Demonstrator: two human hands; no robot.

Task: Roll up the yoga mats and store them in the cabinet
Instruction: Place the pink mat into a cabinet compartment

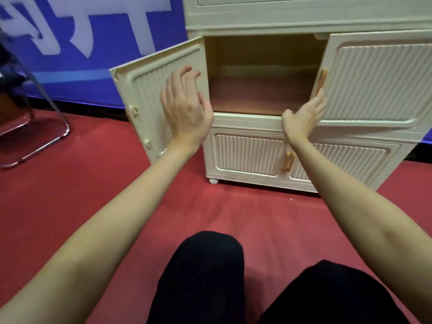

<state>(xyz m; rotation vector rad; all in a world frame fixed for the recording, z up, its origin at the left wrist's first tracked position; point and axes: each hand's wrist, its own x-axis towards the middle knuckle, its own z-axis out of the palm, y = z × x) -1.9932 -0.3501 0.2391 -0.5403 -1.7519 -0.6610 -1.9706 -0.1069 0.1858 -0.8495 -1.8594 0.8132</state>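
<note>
A cream cabinet [304,19] with ribbed doors stands on the red floor. Its middle compartment [259,94] shows a bare brown shelf. The left door [149,90] is swung wide open. The right door [378,83] is partly open. My left hand [184,106] hovers in front of the left door's inner edge, fingers spread and loosely curled, holding nothing. My right hand [304,115] lies with straight fingers against the right door's edge, just below its wooden handle [322,78]. No yoga mat is in view.
The lower doors [247,153] of the cabinet are closed, and a small wheel [214,180] shows at its base. A metal chair frame [46,127] stands at the left. A blue banner [93,43] covers the wall behind. My dark-trousered knees [205,272] are at the bottom.
</note>
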